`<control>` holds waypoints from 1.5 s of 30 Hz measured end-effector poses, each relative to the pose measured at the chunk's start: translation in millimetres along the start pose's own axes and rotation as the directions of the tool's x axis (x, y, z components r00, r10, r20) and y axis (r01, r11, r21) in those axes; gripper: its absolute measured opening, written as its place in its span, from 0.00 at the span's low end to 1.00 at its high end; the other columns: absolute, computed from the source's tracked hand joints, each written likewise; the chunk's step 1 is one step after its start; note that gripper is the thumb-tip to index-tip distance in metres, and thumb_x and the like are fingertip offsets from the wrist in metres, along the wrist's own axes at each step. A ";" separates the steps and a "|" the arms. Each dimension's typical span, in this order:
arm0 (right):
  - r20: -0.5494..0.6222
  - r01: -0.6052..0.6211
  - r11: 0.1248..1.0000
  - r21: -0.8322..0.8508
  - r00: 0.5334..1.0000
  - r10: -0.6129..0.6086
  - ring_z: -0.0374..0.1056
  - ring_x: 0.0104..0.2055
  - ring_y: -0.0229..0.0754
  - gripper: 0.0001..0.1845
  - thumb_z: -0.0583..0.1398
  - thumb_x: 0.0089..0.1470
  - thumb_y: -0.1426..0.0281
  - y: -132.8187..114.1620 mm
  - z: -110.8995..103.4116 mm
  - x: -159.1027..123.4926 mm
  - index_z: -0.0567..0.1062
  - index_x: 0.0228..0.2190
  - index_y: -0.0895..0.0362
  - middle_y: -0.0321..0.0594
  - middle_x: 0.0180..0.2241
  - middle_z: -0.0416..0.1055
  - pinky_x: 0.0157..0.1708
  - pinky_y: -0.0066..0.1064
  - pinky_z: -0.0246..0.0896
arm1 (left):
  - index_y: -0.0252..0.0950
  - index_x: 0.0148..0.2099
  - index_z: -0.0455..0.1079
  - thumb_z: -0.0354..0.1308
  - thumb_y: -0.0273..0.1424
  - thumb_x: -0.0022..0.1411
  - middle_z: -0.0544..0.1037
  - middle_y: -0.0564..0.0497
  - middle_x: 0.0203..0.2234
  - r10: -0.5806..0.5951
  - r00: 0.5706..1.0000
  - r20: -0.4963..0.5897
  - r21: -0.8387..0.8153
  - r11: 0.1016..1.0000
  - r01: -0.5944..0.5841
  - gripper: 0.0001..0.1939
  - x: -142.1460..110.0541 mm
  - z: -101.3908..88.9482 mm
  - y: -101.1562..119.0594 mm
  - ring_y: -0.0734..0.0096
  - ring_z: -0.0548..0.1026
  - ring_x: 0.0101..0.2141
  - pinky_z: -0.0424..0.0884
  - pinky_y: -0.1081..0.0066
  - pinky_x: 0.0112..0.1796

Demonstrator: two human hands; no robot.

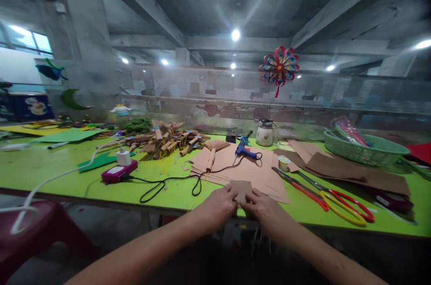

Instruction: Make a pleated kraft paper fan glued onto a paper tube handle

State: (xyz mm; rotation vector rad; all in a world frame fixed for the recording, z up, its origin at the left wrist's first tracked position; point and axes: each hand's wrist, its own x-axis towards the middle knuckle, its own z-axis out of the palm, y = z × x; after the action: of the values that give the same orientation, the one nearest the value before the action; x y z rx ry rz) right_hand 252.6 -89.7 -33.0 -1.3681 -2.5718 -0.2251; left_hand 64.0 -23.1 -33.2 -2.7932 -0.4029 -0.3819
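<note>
My left hand [218, 206] and my right hand [266, 208] meet at the near edge of the green table [67, 168]. Both pinch a small piece of brown paper [241, 190] from either side, fingers closed on it. It lies at the front of a stack of brown paper sheets [235, 166]. A finished brown paper fan [215, 148] rests on the stack, with a blue glue gun [245, 149] beside it.
Red and yellow scissors [332, 197] lie right of my hands. A pink power strip [118, 171] with black cord sits left. A pile of paper fans [164, 139], a white jar [264, 133], a small cup [284, 163] and a green basket [363, 148] stand further back. A red stool [30, 231] is at lower left.
</note>
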 end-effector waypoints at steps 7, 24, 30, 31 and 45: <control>0.018 0.112 0.994 -0.013 0.994 -0.112 0.60 0.44 0.50 0.19 0.53 0.51 0.79 3.4 5.1 0.0 0.72 0.45 0.56 0.48 0.39 0.70 0.45 0.41 0.59 | 0.31 0.34 0.72 0.57 0.25 0.54 0.73 0.43 0.28 0.050 0.998 0.046 0.072 0.996 -0.053 0.05 2.6 -0.6 0.7 0.59 0.69 0.35 0.65 0.60 0.41; 0.020 -0.098 0.995 0.011 0.995 0.097 0.57 0.46 0.48 0.14 0.58 0.48 0.79 23.6 28.3 -17.3 0.75 0.38 0.57 0.47 0.42 0.66 0.45 0.37 0.54 | 0.35 0.34 0.69 0.55 0.29 0.56 0.70 0.46 0.33 -0.037 0.994 0.101 0.010 0.999 0.036 0.04 -11.0 -16.1 -4.9 0.62 0.66 0.36 0.63 0.67 0.33; -0.064 -0.133 0.988 -0.079 0.990 0.128 0.57 0.39 0.45 0.10 0.55 0.53 0.79 26.7 32.1 -26.9 0.74 0.25 0.57 0.43 0.33 0.66 0.38 0.34 0.53 | 0.35 0.36 0.70 0.57 0.28 0.54 0.70 0.47 0.33 -0.082 0.990 0.111 -0.024 0.996 0.085 0.06 -12.1 -14.5 -4.9 0.62 0.66 0.36 0.63 0.67 0.33; -0.057 -0.119 0.988 -0.099 0.992 0.114 0.57 0.39 0.45 0.10 0.56 0.52 0.79 26.6 30.2 -26.9 0.74 0.25 0.57 0.43 0.33 0.66 0.37 0.34 0.53 | 0.35 0.36 0.70 0.57 0.27 0.53 0.70 0.46 0.33 -0.088 0.990 0.110 -0.032 0.995 0.092 0.06 -12.0 -14.3 -4.8 0.62 0.66 0.37 0.63 0.67 0.33; 0.107 -0.052 0.987 -0.154 0.992 0.069 0.62 0.38 0.46 0.11 0.55 0.50 0.82 4.6 6.1 13.1 0.76 0.30 0.60 0.46 0.34 0.71 0.36 0.33 0.55 | 0.35 0.28 0.71 0.56 0.26 0.56 0.72 0.49 0.23 0.103 0.982 0.160 0.075 0.990 -0.116 0.05 9.6 -11.5 -11.2 0.64 0.70 0.28 0.63 0.66 0.28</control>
State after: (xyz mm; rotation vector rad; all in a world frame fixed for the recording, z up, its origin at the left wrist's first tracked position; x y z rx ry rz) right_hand 248.5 -75.3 -35.3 -1.5518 -2.6457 -0.3490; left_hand 66.9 -14.3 -17.0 -2.7559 -0.2898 -0.1187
